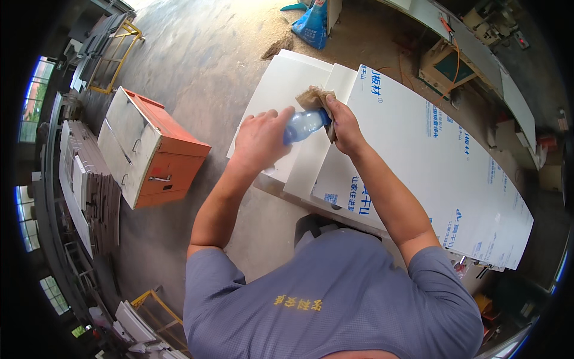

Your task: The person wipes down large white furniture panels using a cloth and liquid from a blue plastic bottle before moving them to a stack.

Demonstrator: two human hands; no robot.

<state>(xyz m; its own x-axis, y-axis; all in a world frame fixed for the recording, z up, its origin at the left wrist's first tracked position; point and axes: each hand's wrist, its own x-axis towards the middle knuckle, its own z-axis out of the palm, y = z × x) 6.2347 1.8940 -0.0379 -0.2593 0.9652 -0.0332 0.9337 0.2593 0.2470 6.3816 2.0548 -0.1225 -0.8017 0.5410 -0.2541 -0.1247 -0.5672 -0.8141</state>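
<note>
A clear plastic bottle with a blue top (305,124) lies tilted in the grasp of my left hand (261,137), its top pointing right. My right hand (347,122) grips a crumpled brown rag (312,97) bunched around the bottle's top end. Rag and bottle top appear to touch, though my fingers partly hide the contact. Both hands are over a stack of white boards (287,81). To their right stretches a large white panel (406,155) covered in film with blue print.
On the left stands an orange box with a pale top (173,164). Stacked panels (95,185) line the far left, near a yellow metal frame (122,51). A blue sack (312,27) sits beyond the boards. A workbench (478,57) with an orange hose runs along the right.
</note>
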